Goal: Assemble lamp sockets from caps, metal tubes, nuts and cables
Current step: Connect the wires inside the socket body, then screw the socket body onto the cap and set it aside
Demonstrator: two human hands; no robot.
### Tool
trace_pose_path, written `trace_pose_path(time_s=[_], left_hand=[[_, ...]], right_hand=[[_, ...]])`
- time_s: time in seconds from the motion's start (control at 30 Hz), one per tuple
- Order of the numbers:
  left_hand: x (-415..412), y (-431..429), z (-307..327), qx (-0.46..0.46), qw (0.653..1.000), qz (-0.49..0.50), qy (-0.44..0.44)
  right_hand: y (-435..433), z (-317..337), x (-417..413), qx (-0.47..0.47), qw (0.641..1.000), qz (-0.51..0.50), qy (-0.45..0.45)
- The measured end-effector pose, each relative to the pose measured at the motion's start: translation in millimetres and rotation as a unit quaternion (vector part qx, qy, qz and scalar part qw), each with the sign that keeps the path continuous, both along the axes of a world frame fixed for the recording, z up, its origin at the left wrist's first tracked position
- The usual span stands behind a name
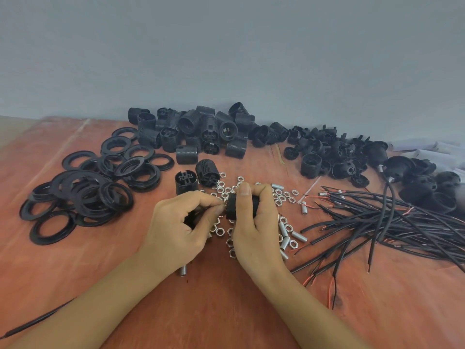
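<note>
Our left hand [176, 225] curls round a dark part [190, 219] beside the cap [233, 205] our right hand [254, 227] grips, above scattered nuts [221, 190].

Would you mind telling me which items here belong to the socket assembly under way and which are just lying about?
In the job: black cap gripped by the right hand; small part pinched by the left hand; hex nuts; metal tubes; cables; cap pile.
Lying about: flat black rings; threaded socket bodies; lone cable, near left.
</note>
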State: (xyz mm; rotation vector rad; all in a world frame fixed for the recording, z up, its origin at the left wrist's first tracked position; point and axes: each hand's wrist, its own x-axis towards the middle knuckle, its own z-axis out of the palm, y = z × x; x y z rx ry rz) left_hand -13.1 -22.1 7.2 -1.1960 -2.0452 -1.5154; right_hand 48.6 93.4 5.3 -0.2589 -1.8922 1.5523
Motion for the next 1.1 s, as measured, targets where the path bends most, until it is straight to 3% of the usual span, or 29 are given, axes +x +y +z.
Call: trace_pose_path(time_s=[0.37,0.93,1.1], left_hand=[[-4.4,0.4,4.6,-0.006,0.999,-0.002,-0.041],[-0.9,2.5,1.3,-0.029,0.999,0.015,0.01],[-1.4,5.0,10.3,-0.004,1.0,0.024,-0.013]], right_hand=[[6.7,3.3,-2.4,-0.07,0.997,0.0,-0.038],[-1.0,3.5,1.4,-0.016,1.0,-0.004,-0.016],[6.1,10.7,-3.5,-0.08,0.997,0.0,-0.021]])
